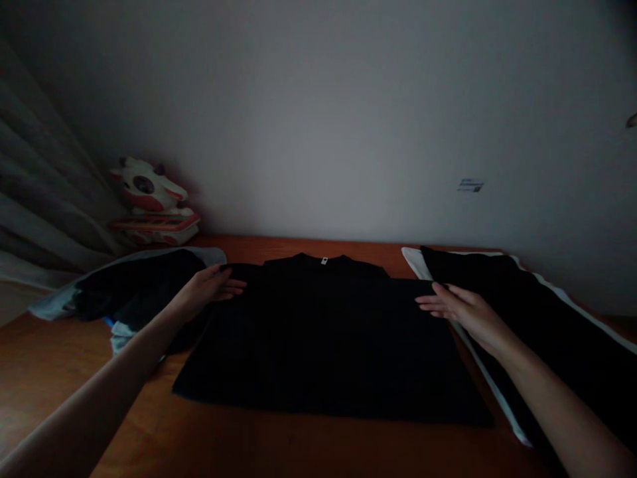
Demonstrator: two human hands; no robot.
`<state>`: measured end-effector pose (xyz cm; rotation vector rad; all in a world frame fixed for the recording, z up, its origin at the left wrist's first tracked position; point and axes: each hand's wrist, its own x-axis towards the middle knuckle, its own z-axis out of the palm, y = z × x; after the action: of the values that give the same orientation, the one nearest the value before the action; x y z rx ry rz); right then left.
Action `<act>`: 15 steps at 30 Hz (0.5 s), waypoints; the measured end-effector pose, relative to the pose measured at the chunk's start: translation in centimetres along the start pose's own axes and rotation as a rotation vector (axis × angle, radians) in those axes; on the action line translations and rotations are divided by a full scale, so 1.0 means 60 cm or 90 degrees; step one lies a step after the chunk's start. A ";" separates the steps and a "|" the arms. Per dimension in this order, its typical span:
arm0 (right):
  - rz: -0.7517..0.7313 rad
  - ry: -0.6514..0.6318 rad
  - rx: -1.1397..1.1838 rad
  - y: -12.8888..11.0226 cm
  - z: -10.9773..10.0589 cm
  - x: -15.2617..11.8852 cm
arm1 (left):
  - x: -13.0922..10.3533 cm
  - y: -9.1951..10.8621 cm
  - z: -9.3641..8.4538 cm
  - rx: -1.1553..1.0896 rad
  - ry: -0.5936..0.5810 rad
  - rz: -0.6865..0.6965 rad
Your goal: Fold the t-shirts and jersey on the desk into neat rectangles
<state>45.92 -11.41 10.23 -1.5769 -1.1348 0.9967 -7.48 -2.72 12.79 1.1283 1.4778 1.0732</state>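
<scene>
A black T-shirt (pixel 328 345) lies at the centre of the clock, on an orange-brown wooden table (pixel 298 443). Its collar, with a small pale label (pixel 324 261), points to 12 o'clock, and a straight edge of the cloth runs across just below the collar, between the two hands.

The left hand (pixel 206 290) is at 10 o'clock, fingers closed narrowly on one end of that edge; the right hand (pixel 470 311) is at 2 o'clock, fingers pinching the other end. The remaining fingers of both hands extend inward over the cloth.

At 9 to 10 o'clock is a loose pile of dark and grey clothes (pixel 144 282). Beyond it, toward 10 o'clock, a cow-shaped toy keyboard (pixel 158 226) stands near a pale curtain (pixel 44 199). At 3 o'clock a black garment (pixel 502 299) lies over a white garment (pixel 415 262), whose border shows around it. A small sticker (pixel 470 185) is on the grey wall (pixel 328 119) at 1 o'clock.
</scene>
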 end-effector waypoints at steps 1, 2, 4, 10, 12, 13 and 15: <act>-0.008 0.020 0.014 -0.001 0.004 0.014 | 0.013 0.007 0.002 -0.007 0.003 -0.005; -0.015 0.039 0.032 -0.002 0.009 0.028 | 0.026 0.012 0.006 -0.014 0.009 -0.007; -0.024 0.071 0.064 0.001 0.027 0.056 | 0.051 0.015 0.017 -0.032 0.032 -0.009; 0.001 0.081 0.020 0.035 0.087 0.107 | 0.105 -0.022 0.053 -0.061 0.066 -0.057; -0.024 0.115 0.009 0.040 0.094 0.121 | 0.120 -0.024 0.058 -0.083 0.073 -0.041; -0.041 0.137 -0.001 0.039 0.096 0.130 | 0.130 -0.020 0.061 -0.092 0.078 -0.029; -0.065 0.167 -0.027 0.029 0.097 0.151 | 0.151 -0.006 0.067 -0.099 0.087 -0.008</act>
<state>43.03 -1.70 6.25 -1.6126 -1.0459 0.6802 -4.66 6.44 10.24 0.9513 1.4762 1.2544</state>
